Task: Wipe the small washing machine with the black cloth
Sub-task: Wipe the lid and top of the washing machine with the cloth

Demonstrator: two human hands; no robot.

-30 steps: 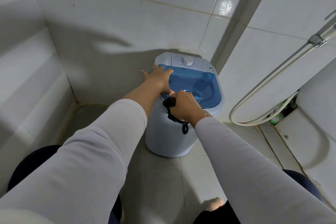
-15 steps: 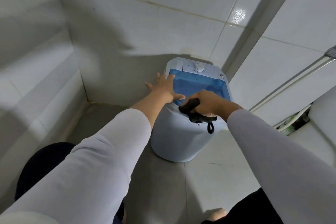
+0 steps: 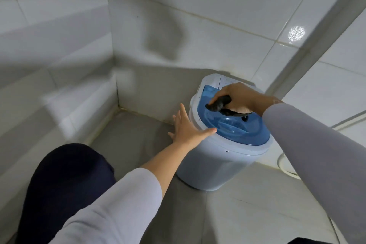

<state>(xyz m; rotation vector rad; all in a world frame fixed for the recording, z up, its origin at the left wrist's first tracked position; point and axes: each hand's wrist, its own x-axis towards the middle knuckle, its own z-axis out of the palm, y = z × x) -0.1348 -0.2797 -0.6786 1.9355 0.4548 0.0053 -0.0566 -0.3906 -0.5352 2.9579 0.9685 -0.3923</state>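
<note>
The small washing machine (image 3: pixel 215 164) is a pale blue-white tub with a translucent blue lid (image 3: pixel 247 130), standing on the tiled floor against the wall. My right hand (image 3: pixel 235 95) is shut on the bunched black cloth (image 3: pixel 219 105) and presses it on the far part of the blue lid. A thin strand of the cloth trails toward the lid's middle. My left hand (image 3: pixel 187 127) rests with spread fingers flat on the machine's left rim and side. My right hand hides the control panel at the back.
White tiled walls meet in a corner (image 3: pixel 116 93) left of the machine. A white hose (image 3: pixel 285 168) loops on the floor to the machine's right. My dark-trousered knee (image 3: pixel 65 180) is at the lower left.
My right hand moved with the cloth from the lid's near edge to its far part. My left hand slid from the top edge to the left side. The view swung left.
</note>
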